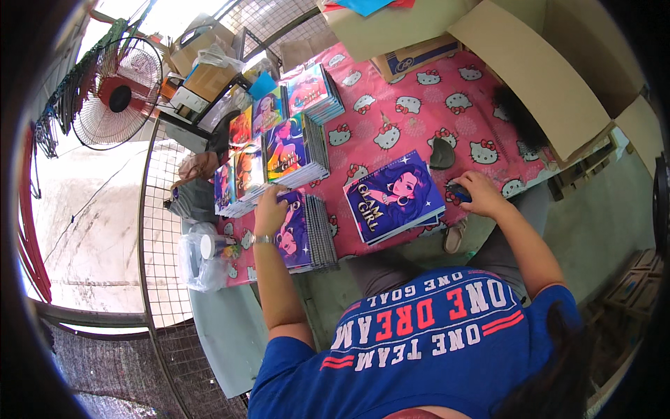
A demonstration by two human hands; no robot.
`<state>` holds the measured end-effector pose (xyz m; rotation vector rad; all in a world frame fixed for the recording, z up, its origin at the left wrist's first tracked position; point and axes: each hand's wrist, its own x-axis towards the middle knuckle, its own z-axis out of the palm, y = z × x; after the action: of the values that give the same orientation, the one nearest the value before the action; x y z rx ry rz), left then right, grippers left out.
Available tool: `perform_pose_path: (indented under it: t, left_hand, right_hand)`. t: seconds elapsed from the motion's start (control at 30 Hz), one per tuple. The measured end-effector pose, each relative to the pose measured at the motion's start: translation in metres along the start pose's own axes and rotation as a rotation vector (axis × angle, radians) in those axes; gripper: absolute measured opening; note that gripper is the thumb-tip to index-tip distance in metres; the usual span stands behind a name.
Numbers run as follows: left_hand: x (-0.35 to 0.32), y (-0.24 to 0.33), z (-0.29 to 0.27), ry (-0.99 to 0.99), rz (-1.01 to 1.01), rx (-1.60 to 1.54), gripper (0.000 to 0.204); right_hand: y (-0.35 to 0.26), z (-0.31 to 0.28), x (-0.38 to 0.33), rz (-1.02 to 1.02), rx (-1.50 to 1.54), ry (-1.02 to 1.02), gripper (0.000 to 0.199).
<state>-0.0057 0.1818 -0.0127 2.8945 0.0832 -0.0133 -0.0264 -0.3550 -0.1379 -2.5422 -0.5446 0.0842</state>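
Note:
My left hand (271,207) rests flat on top of a stack of spiral notebooks (307,234) with purple cartoon covers at the table's near edge. My right hand (478,193) is closed around a small dark blue object (458,192) at the right side of the table. Between my hands lies a short pile of purple notebooks (393,197) with a cartoon girl on the cover. The table carries a pink cloth (412,119) printed with white cat faces.
Several more stacks of colourful notebooks (293,150) stand along the left of the table. Open cardboard boxes (530,66) sit at the far right. A dark grey curved object (441,153) lies on the cloth. A standing fan (118,91) and a wire fence are at left.

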Motion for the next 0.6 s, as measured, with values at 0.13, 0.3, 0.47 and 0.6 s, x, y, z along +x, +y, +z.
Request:
perform_pose_path:
  t: [0.13, 0.3, 0.47, 0.6]
  left_hand:
    - [-0.042, -0.026, 0.021, -0.055, -0.292, 0.133, 0.056]
    - [-0.082, -0.05, 0.037, 0.02, -0.281, -0.22, 0.061]
    - [-0.085, -0.064, 0.039, 0.044, -0.283, -0.278, 0.059]
    - [-0.048, -0.033, 0.048, 0.25, -0.229, 0.18, 0.052]
  right_hand:
    - [0.028, -0.029, 0.02, 0.125, 0.093, 0.218, 0.044]
    - [0.106, -0.03, 0.069, 0.468, -0.174, 0.399, 0.043]
    - [0.118, -0.016, 0.089, 0.556, -0.31, 0.34, 0.045]
    - [0.118, -0.027, 0.098, 0.498, -0.125, 0.504, 0.05]
